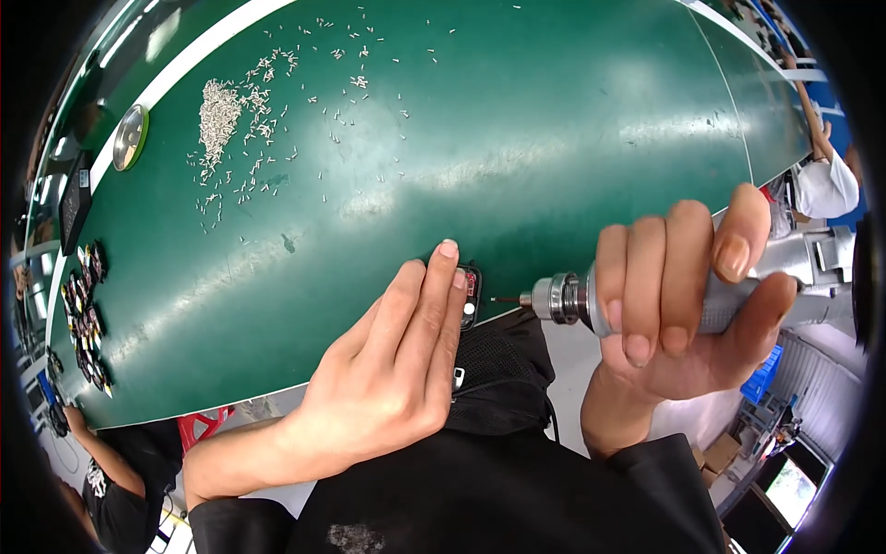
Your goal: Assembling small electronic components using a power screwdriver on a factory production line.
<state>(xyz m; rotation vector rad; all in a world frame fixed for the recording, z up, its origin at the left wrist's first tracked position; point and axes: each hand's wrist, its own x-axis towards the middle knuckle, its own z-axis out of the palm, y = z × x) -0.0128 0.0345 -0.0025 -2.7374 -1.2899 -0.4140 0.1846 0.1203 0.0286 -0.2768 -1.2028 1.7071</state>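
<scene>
My left hand [392, 355] lies flat at the near edge of the green table [517, 138], its fingertips pressing on a small black part [470, 294] with a red patch and a white dot. My right hand [678, 305] is closed around a silver electric screwdriver [563, 299], held level, its thin bit pointing left at the black part, a short gap away. A heap of small silver screws [220, 115] lies at the far left of the table, with several more scattered to its right.
A round green-rimmed dish [130, 137] and a black tray [74, 198] sit at the table's left end, with a row of small dark parts [85, 319] below them. Another person [824, 180] stands at the right edge, and another [111, 480] at lower left.
</scene>
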